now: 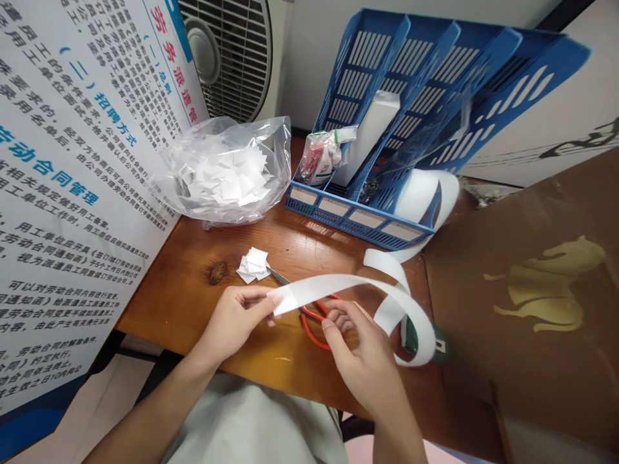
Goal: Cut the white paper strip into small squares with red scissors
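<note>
My left hand (236, 319) pinches the free end of a long white paper strip (333, 285) that loops across the wooden table (193, 283) and curls back toward the blue file rack (387, 129). My right hand (358, 351) is over red-handled scissors (309, 322), fingers at the handles; the blades point up-left under the strip. A small pile of cut white paper squares (253, 265) lies just beyond my left hand. A green object (425, 341) lies partly hidden behind the strip's loop.
A clear plastic bag (227, 171) holding many white squares sits at the back left. A printed board (72, 161) stands along the left. A fan (232, 51) is behind. A brown board with a gold figure (541, 290) covers the right side.
</note>
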A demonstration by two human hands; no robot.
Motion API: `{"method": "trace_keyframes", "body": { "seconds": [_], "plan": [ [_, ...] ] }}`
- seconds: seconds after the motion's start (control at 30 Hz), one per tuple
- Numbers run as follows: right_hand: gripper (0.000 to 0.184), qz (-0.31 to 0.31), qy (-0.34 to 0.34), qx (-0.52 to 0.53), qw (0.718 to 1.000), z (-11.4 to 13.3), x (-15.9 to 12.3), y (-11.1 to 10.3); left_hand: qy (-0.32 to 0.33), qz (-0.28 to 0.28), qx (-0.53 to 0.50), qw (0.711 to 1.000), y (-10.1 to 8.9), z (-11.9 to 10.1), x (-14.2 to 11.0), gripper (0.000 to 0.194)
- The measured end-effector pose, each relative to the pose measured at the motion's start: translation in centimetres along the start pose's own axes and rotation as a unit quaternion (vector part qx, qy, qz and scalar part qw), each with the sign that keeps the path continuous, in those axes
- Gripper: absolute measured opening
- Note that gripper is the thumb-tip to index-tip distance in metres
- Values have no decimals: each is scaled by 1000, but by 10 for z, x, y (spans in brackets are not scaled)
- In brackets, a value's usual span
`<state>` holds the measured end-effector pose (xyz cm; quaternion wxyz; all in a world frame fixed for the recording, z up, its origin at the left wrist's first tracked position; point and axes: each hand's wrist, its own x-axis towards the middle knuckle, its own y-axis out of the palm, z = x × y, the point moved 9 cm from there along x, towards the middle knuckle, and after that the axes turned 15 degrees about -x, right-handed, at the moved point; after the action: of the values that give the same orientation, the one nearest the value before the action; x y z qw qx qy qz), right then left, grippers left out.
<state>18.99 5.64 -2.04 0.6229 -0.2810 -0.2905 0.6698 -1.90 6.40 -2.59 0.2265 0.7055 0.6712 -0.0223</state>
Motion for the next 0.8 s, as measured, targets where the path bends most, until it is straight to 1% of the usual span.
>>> {"method": "trace_keyframes", "body": {
  "seconds": [0.07,0.13,0.2,0.27,0.33,0.43,0.5,0.53,0.57,0.6,0.63,0.67,0.7,0.73,0.8],
  "plan": [
    [27,2,-32,-129,991,-5,0,0,9,-11,1,1000,-4,-7,2,30],
    [40,26,-52,-220,974,-10,1,11,14,-19,3,1000,-5,-12,4,30],
    [46,42,-54,-284,956,-13,6,23,15,-24,5,1000,-5,-16,6,31],
    [43,40,-47,-323,944,-14,13,31,19,-28,9,999,-5,-20,9,32],
    [39,38,-44,-337,940,-11,19,34,28,-28,18,999,-5,-25,12,32],
    [35,43,-53,-342,937,-8,21,32,50,-29,27,998,-7,-38,16,31],
    [32,49,-63,-343,936,-9,14,27,64,-29,26,997,-9,-47,16,32],
    [32,52,-62,-325,942,-11,8,24,70,-29,24,997,-10,-51,16,32],
    [32,55,-54,-286,955,-14,2,21,75,-28,22,997,-10,-55,16,32],
    [30,56,-32,-218,974,-20,-6,17,77,-28,19,996,-11,-57,15,32],
    [26,62,4,-125,990,-28,-15,15,77,-27,15,997,-12,-58,15,31],
    [20,72,53,-28,996,-38,-25,15,73,-26,9,997,-13,-58,14,31],
    [21,89,104,55,989,-48,-37,17,66,-24,2,998,-13,-57,14,30],
    [27,116,145,114,976,-55,-49,22,57,-22,-7,998,-14,-55,14,30],
    [32,174,187,167,952,-60,-75,33,38,-16,-27,999,-14,-48,14,29]
  ]
}}
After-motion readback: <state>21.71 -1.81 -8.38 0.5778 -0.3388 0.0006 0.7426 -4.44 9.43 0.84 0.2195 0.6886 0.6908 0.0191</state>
